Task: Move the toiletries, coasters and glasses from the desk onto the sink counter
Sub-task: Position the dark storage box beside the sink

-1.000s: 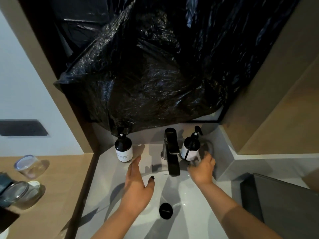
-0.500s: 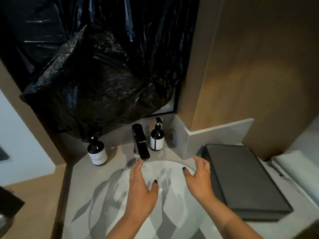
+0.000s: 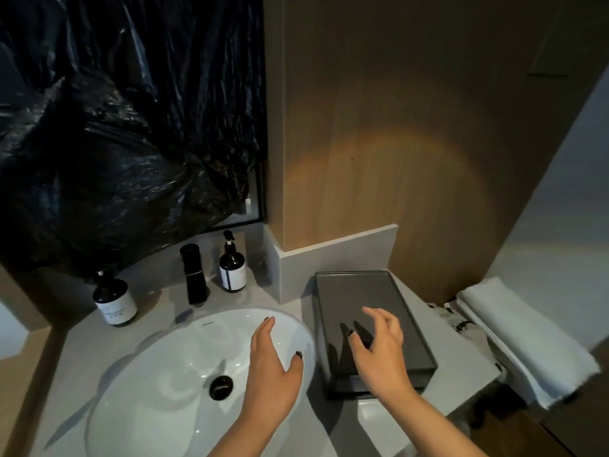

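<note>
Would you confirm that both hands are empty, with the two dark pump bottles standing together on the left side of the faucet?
Not quite. The head view shows the left hand and right hand empty, but the faucet stands between the bottles: the larger bottle on its left, the smaller bottle on its right.

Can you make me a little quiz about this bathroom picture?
1. True or false: the right hand grips a glass.
2. How many dark pump bottles stand beside the faucet?
3. What lies under the left hand: A the sink basin, B the grey tray, C the folded towel?

Key: 1 false, it is empty. 2 two: left bottle and right bottle. 3 A.
</note>
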The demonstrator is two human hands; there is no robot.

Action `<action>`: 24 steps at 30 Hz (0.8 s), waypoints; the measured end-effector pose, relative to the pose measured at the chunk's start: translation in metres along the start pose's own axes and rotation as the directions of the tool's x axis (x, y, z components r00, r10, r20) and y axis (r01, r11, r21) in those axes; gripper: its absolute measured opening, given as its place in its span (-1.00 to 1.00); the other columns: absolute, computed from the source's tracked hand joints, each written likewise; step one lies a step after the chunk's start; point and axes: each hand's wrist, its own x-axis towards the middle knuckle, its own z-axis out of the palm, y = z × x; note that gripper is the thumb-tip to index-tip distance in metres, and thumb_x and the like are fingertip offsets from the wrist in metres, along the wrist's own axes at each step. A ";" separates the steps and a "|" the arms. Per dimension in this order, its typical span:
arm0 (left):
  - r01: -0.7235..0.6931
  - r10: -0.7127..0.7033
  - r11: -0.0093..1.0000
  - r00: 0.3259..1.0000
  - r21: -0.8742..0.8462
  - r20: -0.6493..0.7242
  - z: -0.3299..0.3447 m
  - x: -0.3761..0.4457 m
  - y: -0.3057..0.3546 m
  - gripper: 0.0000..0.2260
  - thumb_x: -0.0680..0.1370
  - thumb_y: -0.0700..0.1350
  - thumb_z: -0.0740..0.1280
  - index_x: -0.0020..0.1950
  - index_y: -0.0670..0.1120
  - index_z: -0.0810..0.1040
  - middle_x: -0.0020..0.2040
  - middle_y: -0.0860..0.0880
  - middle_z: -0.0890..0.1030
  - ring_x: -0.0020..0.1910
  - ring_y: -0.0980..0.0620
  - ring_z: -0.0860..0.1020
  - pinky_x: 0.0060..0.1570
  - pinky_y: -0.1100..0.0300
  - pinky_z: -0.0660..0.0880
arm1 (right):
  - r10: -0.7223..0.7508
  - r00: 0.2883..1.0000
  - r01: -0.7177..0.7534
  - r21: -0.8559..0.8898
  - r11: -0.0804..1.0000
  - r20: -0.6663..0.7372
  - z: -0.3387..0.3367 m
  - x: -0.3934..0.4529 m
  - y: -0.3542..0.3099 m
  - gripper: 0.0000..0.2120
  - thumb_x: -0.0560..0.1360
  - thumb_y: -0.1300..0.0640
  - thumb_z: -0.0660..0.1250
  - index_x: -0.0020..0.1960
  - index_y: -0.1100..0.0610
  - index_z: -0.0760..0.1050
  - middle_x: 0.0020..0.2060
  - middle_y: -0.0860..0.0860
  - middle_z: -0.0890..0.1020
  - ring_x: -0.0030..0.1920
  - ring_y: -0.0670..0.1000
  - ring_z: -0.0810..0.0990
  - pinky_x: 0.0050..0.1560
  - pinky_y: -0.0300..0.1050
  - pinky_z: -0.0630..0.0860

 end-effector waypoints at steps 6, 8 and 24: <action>0.002 -0.006 0.998 0.998 0.062 0.057 0.059 -0.028 0.021 -0.38 0.58 -0.12 0.25 0.54 -0.03 -0.01 0.55 0.02 0.07 0.52 0.05 0.11 0.46 0.19 0.08 | -0.015 1.000 0.016 -0.064 0.998 0.028 -0.055 0.001 0.040 -0.55 0.54 0.13 0.28 0.40 0.04 0.27 0.37 0.01 0.22 0.43 0.03 0.18 0.37 -0.11 0.24; 0.034 -0.037 0.998 0.998 0.060 0.056 0.070 -0.032 0.025 -0.40 0.59 -0.11 0.23 0.55 -0.04 -0.01 0.56 0.02 0.07 0.52 0.03 0.10 0.47 0.15 0.09 | -0.008 0.998 0.012 -0.072 0.997 0.057 -0.066 0.004 0.052 -0.54 0.55 0.13 0.27 0.41 0.07 0.25 0.38 0.03 0.22 0.44 0.04 0.17 0.39 -0.11 0.22; 0.249 -0.223 0.949 0.964 -0.196 0.147 0.109 0.036 0.017 -0.39 0.58 -0.06 0.29 0.55 0.02 0.06 0.36 0.18 0.30 0.40 0.13 0.29 0.41 0.20 0.20 | 0.186 0.980 -0.196 0.161 0.967 0.077 -0.047 0.048 0.111 -0.41 0.59 0.09 0.21 0.55 0.04 0.05 0.49 0.00 0.26 0.48 0.01 0.22 0.42 -0.14 0.15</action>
